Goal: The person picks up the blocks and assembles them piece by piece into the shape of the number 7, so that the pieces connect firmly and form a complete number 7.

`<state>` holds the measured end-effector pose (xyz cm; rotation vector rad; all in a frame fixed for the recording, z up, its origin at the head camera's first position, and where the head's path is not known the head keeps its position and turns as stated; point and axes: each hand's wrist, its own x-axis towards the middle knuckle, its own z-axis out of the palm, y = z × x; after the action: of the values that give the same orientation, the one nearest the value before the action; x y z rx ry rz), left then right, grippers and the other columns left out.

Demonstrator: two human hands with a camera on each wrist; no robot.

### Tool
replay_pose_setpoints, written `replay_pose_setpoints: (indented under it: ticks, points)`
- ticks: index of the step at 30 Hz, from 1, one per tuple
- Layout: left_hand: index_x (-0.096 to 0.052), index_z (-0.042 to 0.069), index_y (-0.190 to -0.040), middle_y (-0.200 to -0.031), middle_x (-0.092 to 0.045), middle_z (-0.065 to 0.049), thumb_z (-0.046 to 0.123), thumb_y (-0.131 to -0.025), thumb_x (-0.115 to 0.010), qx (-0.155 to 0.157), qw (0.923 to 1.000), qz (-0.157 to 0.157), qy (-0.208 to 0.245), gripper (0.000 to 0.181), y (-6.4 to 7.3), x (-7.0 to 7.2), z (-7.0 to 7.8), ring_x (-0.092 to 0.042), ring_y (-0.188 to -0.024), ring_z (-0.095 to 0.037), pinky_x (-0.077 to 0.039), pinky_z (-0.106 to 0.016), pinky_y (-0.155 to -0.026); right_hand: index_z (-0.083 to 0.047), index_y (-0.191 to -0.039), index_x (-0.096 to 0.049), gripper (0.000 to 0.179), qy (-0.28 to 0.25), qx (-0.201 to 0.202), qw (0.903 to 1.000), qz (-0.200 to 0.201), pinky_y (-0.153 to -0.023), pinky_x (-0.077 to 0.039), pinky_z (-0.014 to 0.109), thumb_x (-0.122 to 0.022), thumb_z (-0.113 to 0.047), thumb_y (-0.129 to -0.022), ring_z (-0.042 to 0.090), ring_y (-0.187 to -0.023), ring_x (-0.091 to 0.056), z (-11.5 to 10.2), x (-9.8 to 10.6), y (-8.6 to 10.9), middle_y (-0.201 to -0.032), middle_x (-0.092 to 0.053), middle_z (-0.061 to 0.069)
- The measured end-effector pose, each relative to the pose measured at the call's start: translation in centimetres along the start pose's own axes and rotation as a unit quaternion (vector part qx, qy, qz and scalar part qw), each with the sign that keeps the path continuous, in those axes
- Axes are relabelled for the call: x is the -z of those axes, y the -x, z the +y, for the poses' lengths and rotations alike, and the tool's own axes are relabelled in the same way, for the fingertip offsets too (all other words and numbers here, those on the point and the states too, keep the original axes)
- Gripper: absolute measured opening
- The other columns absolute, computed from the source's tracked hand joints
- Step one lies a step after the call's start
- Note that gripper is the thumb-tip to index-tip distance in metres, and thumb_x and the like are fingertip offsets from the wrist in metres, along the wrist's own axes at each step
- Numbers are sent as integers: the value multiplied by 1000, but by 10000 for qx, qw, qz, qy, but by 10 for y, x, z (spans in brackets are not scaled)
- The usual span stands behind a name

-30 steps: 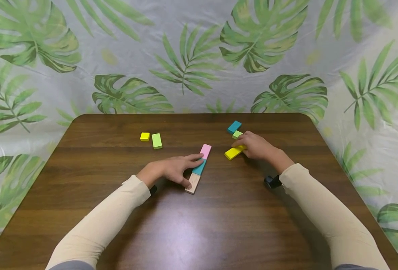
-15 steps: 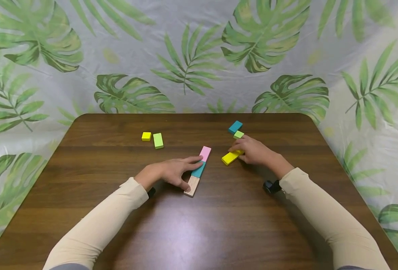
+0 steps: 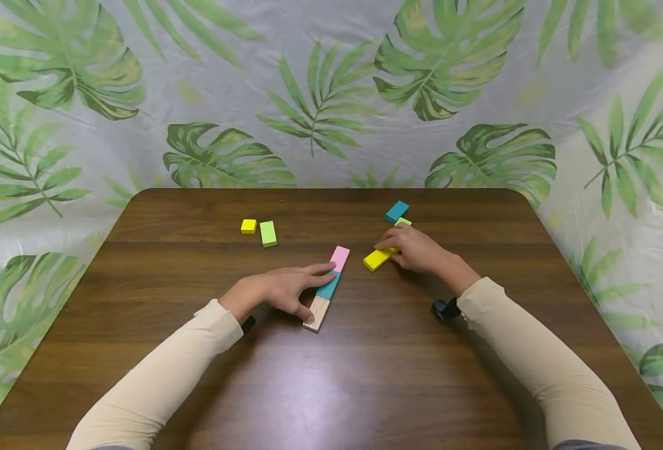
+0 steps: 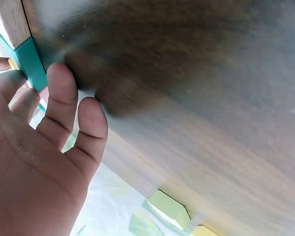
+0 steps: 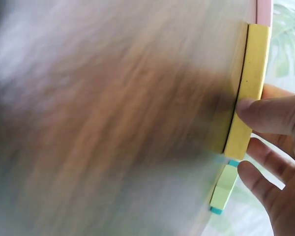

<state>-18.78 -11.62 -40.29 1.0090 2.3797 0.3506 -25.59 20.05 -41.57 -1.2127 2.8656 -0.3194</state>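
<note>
A row of three flat blocks, pink [image 3: 339,257], teal [image 3: 328,288] and plain wood [image 3: 316,314], lies end to end in the middle of the table. My left hand [image 3: 289,289] rests on this row, thumb on the wooden block and extended fingers on the teal and pink ones. To the right of the row, my right hand [image 3: 415,248] pinches a long yellow block [image 3: 377,258] between thumb and fingers; in the right wrist view the thumb presses its side. Just behind that hand is a small green block [image 3: 403,222], partly hidden.
Behind the small green block lies a dark teal block [image 3: 397,211]. At the back left sit a small yellow block [image 3: 249,226] and a light green block [image 3: 268,234]. A leaf-printed cloth [image 3: 331,94] hangs beyond the wooden table's [image 3: 320,400] far edge.
My right hand has brought the yellow block leftward, closer to the row. The row under my left hand has slid slightly toward me.
</note>
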Motion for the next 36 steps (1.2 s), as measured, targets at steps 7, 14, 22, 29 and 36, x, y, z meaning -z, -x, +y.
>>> replay_pose_setpoints:
  ticks: [7,14,22,29,36]
  points:
    - [-21,22,-160,-170,-6,8,34,-86,-72,6,10000,15,36,90,1,0,-1,-30,-151,-28,-33,-45,-117,-8,-121,-72,35,53,-37,9999,-120,-96,-50,47,-70,1,-86,33,-111,-58,-2,0,-11,-117,-70,13]
    - [-22,21,-159,-170,-6,6,33,-87,-71,-49,10000,24,69,89,1,-1,0,-28,-152,-29,-32,-47,-118,-5,-123,-71,36,-45,-98,9999,-110,-99,-48,49,-68,2,-88,37,-114,-58,4,-1,-26,-120,-69,16]
    - [-21,21,-160,-170,-5,6,35,-87,-71,-51,10000,23,46,90,1,0,-1,-28,-152,-29,-31,-48,-118,-3,-124,-70,38,-144,-91,9998,-109,-102,-46,50,-63,7,-88,38,-115,-59,11,-1,-42,-120,-69,19]
    - [-22,21,-159,-170,-6,7,33,-87,-72,-70,9999,30,143,89,1,0,-2,-27,-152,-28,-31,-46,-118,-3,-125,-69,38,-144,-240,9994,-184,-102,-46,49,-65,6,-88,39,-116,-58,14,1,-52,-122,-68,20]
    - [-21,25,-159,-169,-5,11,32,-86,-73,18,9997,30,253,90,-2,-1,-3,-28,-152,-25,-31,-45,-119,-3,-127,-68,41,-275,-454,9983,-249,-106,-44,50,-61,8,-88,40,-122,-55,16,1,-62,-127,-67,19]
